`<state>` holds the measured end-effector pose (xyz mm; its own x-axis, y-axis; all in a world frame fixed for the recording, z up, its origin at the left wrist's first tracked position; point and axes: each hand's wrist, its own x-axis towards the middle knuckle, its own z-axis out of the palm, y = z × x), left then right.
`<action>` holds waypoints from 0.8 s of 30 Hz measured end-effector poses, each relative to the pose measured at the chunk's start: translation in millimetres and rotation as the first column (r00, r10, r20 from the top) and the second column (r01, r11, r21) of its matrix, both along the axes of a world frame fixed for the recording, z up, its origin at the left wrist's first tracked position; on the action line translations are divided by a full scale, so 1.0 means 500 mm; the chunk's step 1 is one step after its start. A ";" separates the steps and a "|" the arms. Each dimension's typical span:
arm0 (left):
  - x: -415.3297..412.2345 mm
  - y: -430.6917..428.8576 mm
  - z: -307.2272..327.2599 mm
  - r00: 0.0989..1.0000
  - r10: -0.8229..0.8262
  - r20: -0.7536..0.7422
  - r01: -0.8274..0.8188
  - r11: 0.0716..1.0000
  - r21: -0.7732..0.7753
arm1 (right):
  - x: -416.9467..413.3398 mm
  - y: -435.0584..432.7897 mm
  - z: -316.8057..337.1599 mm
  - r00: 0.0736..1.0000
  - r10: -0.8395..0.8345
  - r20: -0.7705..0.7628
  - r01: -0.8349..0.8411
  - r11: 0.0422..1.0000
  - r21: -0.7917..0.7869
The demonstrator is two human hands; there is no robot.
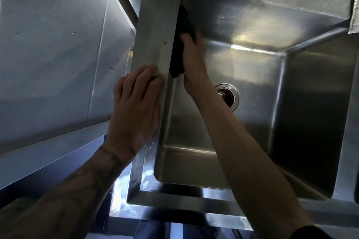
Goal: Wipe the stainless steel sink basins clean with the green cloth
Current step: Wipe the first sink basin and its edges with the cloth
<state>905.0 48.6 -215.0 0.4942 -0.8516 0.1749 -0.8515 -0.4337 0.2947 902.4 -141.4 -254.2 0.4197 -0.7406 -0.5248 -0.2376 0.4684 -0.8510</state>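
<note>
Cloth (177,54) in right hand (193,54), against basin wall (171,106)

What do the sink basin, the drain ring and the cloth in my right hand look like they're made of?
Sink basin: stainless steel, brushed finish, going by its grey sheen and soft streaky reflections.
Drain ring: polished metal, brighter and mirror-like, probably steel.
Cloth under the right hand: soft fabric, matte and crumpled; it looks nearly black in this light.

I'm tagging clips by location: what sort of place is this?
Likely a commercial kitchen wash area: a deep stainless steel basin, its broad steel rim, a large drain, a cloth on its wall.
</note>
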 end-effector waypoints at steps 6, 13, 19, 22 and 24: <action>-0.001 -0.002 0.003 1.000 0.005 -0.001 -0.005 1.000 -0.012 | -0.142 0.178 0.049 0.987 0.102 -0.122 -0.086 0.988 0.130; -0.005 -0.002 0.014 0.999 0.020 -0.033 -0.020 1.000 0.004 | -0.276 0.285 0.081 0.899 0.342 -0.274 -0.211 0.886 0.413; -0.010 -0.006 0.021 0.997 0.037 -0.064 -0.038 0.999 -0.026 | -0.159 0.171 -0.047 0.940 0.259 -0.223 -0.179 0.929 0.325; -0.009 -0.003 0.017 0.998 0.034 -0.059 -0.036 0.998 -0.050 | -0.131 0.110 -0.066 0.956 0.235 -0.174 -0.187 0.949 0.256; -0.009 -0.002 0.015 0.998 0.029 -0.050 -0.032 0.998 -0.061 | -0.147 0.102 -0.064 0.951 0.270 -0.151 -0.235 0.948 0.215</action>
